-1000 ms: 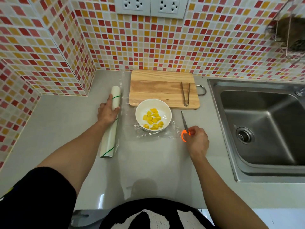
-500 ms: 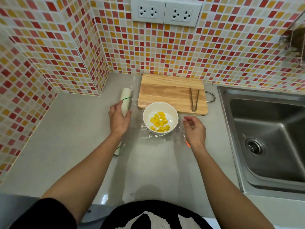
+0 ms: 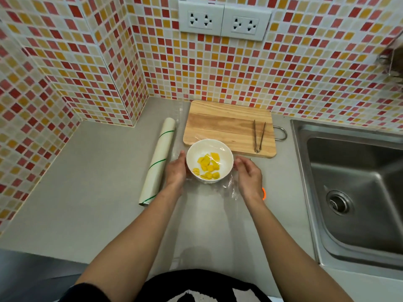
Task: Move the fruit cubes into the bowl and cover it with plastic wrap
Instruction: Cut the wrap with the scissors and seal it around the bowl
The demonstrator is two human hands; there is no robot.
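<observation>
A white bowl [image 3: 226, 153] with yellow fruit cubes [image 3: 208, 166] stands on the counter just in front of the cutting board. Clear plastic wrap [image 3: 229, 188] lies over the bowl and bunches up on the counter at its front right. My left hand [image 3: 176, 170] is cupped against the bowl's left side. My right hand [image 3: 248, 177] has its fingers curled at the bowl's right side, on the wrap. The plastic wrap roll [image 3: 159, 162] lies alone to the left of my left hand.
A wooden cutting board [image 3: 218, 125] behind the bowl carries metal tongs [image 3: 259, 136]. The orange handle of the scissors [image 3: 264, 194] peeks out behind my right wrist. A steel sink [image 3: 357, 192] takes up the right side. Tiled walls close the back and left.
My left hand left the roll and came to the bowl's left side. My right hand, which had put the scissors down, moved to the bowl's right side. The camera came closer.
</observation>
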